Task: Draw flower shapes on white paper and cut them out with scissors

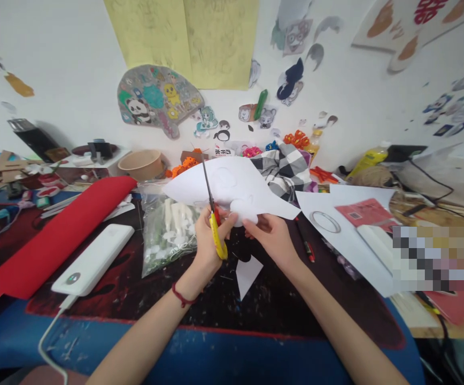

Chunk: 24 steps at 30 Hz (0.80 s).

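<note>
A large sheet of white paper (252, 182) with faint outlines and a rounded lobe at its lower edge is held up above the dark mat. The scissors (219, 240), yellow and red at the handles, rest in my left hand (208, 240), blades pointing up across the paper's front. My left thumb and fingertips also touch the rounded lobe. On the other side, my right hand (274, 238) pinches the paper's lower edge between thumb and fingers. Below them, a small white paper scrap (248, 275) lies on the mat (272, 315).
At left are a red roll (63, 235) and a white power bank (93, 259) with a cable. A plastic bag (168, 235) lies behind my left hand. A red-black pen (307, 243) and more white paper (352, 246) are at right. A checked cloth (284, 166) sits behind.
</note>
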Each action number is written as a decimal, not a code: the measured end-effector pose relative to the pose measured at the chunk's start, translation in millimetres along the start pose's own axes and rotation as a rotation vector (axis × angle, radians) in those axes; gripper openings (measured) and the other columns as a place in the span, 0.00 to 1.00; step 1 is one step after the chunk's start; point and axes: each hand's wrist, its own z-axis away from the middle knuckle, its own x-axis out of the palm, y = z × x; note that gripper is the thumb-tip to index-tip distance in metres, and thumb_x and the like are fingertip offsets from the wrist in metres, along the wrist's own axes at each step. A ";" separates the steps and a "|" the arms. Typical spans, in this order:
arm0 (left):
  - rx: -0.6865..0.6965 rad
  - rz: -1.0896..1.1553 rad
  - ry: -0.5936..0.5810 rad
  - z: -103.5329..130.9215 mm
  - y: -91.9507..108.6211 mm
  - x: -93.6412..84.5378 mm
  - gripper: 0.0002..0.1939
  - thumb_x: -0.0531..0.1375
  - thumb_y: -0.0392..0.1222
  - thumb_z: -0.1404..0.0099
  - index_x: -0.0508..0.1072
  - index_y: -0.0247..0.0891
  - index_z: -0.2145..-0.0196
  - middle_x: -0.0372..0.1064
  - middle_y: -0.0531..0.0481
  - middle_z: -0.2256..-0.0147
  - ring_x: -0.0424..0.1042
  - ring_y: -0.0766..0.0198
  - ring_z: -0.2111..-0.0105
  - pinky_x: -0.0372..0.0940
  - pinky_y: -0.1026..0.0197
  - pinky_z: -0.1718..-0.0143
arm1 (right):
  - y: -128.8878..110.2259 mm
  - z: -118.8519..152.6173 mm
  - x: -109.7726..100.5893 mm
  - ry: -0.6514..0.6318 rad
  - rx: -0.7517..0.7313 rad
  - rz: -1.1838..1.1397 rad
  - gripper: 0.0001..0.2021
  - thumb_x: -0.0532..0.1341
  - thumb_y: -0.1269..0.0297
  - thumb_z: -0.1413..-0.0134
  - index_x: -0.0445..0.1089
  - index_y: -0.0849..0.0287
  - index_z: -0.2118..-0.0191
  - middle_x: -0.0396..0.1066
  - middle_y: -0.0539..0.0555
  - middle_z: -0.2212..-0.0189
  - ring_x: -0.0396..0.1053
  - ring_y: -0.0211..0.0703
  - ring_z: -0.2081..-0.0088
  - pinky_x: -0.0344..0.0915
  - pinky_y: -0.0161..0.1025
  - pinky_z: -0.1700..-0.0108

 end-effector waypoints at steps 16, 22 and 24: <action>0.275 -0.782 -0.253 -39.9 43.6 -52.2 0.13 0.59 0.50 0.37 0.61 0.41 0.64 0.60 0.54 0.69 0.57 0.66 0.72 0.55 0.61 0.70 | 13.7 -44.3 -24.9 0.023 -0.045 -0.160 0.11 0.71 0.58 0.51 0.78 0.61 0.72 0.75 0.52 0.80 0.71 0.39 0.78 0.66 0.36 0.73; 0.311 -1.091 -0.267 -41.1 43.1 -53.1 0.18 0.59 0.49 0.42 0.61 0.38 0.58 0.63 0.47 0.62 0.62 0.57 0.63 0.58 0.55 0.61 | 14.9 -29.7 -25.7 0.092 0.006 -0.254 0.09 0.72 0.61 0.51 0.78 0.61 0.69 0.76 0.51 0.77 0.72 0.40 0.75 0.68 0.37 0.70; 0.191 -1.060 -0.290 -35.8 39.6 -49.4 0.14 0.58 0.50 0.41 0.62 0.40 0.62 0.63 0.51 0.68 0.61 0.60 0.69 0.57 0.58 0.65 | 15.9 -24.7 -26.3 0.097 0.033 -0.295 0.08 0.72 0.62 0.51 0.78 0.61 0.69 0.76 0.51 0.77 0.72 0.39 0.76 0.67 0.37 0.71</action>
